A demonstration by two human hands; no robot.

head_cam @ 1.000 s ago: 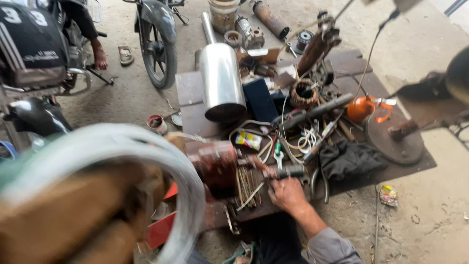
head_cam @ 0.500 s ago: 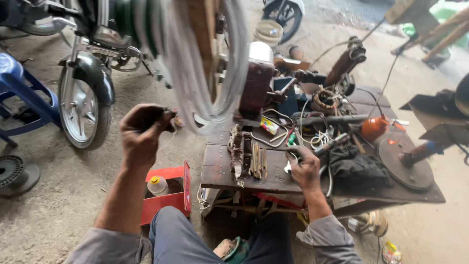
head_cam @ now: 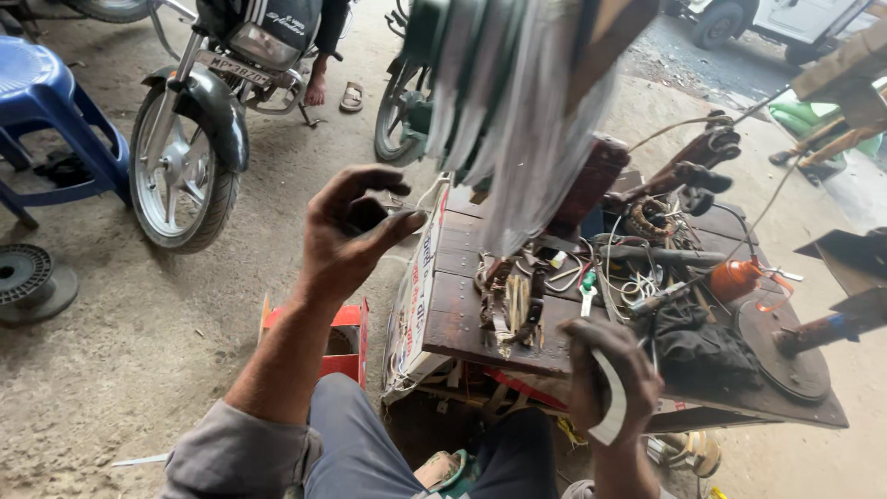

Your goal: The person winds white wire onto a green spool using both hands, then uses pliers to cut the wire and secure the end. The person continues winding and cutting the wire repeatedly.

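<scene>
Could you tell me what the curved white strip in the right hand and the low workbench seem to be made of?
The curved white strip in the right hand looks like thin plastic or stiff insulating sheet: matt, smooth, holding an even bend. The workbench looks like dark, worn wooden planks, with visible board seams and a dull, stained surface.

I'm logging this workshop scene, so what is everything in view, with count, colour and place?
Winding wheel: one, pale and green, blurred, top centre.
Workbench: one, dark brown, centre right.
Wire clutter: several pieces, mixed colours, on the bench.
Oil can: one, orange, right of the bench.
Round disc: one, dark, right end of the bench.
Motorcycle: one, black, upper left.
Stool: one, blue, far left.
Spool: one, dark, on the ground at left.
Red box: one, below the bench.
Left hand: raised, holding a small dark handle.
Right hand: gripping a pale curved strip.
</scene>
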